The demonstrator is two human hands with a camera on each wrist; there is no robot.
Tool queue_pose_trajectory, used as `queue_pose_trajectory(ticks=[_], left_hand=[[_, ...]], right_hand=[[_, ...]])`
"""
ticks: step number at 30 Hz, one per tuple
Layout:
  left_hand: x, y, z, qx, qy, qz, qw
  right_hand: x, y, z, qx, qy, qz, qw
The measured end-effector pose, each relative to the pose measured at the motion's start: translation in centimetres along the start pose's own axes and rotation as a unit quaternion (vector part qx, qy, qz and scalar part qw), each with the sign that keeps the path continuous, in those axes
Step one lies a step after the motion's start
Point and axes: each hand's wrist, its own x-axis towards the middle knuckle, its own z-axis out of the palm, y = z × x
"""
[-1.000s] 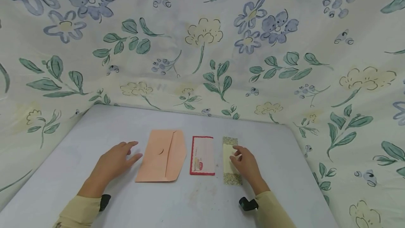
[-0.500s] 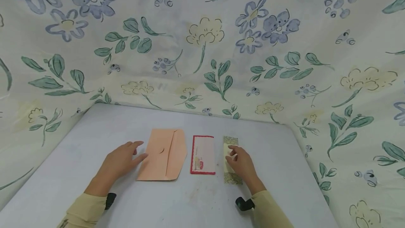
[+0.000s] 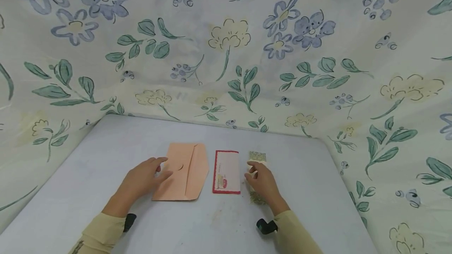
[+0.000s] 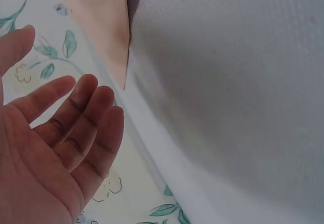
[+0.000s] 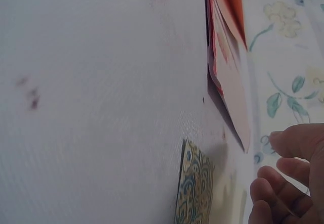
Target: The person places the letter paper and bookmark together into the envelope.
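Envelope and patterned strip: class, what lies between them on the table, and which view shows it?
The red-edged card lies between the envelope and the strip; the head view shows it.

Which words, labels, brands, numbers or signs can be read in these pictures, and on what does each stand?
None can be read.
Red-edged card: what looks like lettering, too small to read.
Left sleeve: dark marks, too blurred to tell if lettering.
Peach envelope: a curved line, no lettering seen.
Strip with patterned ends: no lettering seen.
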Motion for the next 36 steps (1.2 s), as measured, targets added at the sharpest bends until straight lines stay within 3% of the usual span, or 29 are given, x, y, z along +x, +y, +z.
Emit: queue_pose_trajectory(ticks=[11, 19, 24, 36], left_hand=[[0.7, 1.2, 0.9, 0.010, -0.018, 0.001, 0.9998], [0.8, 2.0, 1.7, 0.087, 0.020, 0.028, 0.9956], [1.0, 2.3, 2.2, 0.080, 0.036, 0.026, 0.9958], [1.4, 3.3, 2.9, 0.078, 0.035, 0.038, 0.9956]], right_hand=[[0.2, -0.8, 0.8, -0.004, -0.009, 0.014, 1.000], [0.3, -1.7, 1.4, -0.004, -0.014, 0.023, 1.000], [0.2, -2.1, 1.8, -0.005, -0.019, 0.029, 0.999], [0.5, -3.0, 3.1, -0.013, -0.024, 0.010, 1.000]])
